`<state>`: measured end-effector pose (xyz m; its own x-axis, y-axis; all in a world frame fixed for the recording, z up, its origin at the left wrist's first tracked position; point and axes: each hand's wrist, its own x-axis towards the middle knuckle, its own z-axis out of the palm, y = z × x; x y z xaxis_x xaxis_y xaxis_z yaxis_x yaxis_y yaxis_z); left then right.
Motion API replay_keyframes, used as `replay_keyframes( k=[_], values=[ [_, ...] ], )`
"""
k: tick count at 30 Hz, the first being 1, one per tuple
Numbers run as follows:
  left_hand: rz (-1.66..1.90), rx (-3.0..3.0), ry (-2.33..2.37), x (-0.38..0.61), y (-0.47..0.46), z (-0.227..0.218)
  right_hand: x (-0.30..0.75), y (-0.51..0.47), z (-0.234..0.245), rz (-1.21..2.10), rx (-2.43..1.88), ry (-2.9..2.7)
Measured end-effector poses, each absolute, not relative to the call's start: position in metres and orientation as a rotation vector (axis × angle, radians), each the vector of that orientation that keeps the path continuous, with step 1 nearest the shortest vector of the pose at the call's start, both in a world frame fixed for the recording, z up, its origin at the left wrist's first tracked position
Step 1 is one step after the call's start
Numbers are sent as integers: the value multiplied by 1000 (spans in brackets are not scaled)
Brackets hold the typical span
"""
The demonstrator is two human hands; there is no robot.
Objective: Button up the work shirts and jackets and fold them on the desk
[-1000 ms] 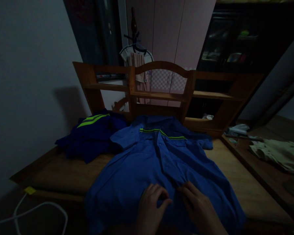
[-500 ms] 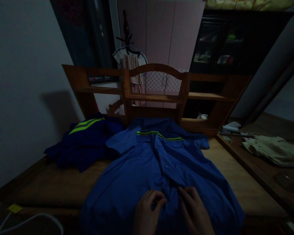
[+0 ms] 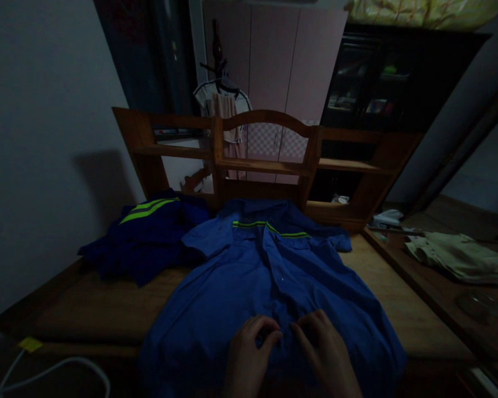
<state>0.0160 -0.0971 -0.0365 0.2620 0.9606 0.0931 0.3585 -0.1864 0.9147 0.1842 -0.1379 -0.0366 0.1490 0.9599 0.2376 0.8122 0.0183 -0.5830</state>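
Note:
A blue short-sleeved work shirt [image 3: 232, 287] with thin yellow-green stripes across the chest lies spread on the wooden desk, its collar end away from me. Its front placket runs down the middle, with small buttons along it. At the lower part of the placket, my left hand [image 3: 255, 345] is closed, thumb and forefinger pinching the shirt's edge. Just to its right, my right hand [image 3: 321, 342] is closed too, fingertips on the other front edge. Fingers hide the exact spot they grip, and the dim light blurs it.
Darker blue clothing [image 3: 149, 243] with bright yellow-green bands is heaped at the left. Behind stands a wooden shelf unit [image 3: 265, 166]. Pale folded cloth [image 3: 456, 254] and a glass dish [image 3: 477, 304] lie on the surface at right. A white cable [image 3: 74, 362] loops at lower left.
My right hand has moved slightly left and up, closer to my left hand, drawing the shirt's front edges nearer together. The view has shifted a little.

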Motion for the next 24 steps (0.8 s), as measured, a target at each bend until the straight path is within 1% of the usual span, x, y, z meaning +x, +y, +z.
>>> replay_keyframes(
  k=[5, 10, 17, 24],
  values=[
    [903, 1680, 1199, 16, -97, -34, 180, -140, -41, 155, -1850, -1725],
    [864, 1636, 1187, 15, -95, -32, 182, -140, -45, 143, -1855, -1749],
    [869, 1649, 1176, 15, -91, -35, 190, -136, -65, 69, -1765, -1824],
    [872, 1620, 1158, 16, -92, -34, 178, -143, -76, -5, -2050, -1886]
  ],
)
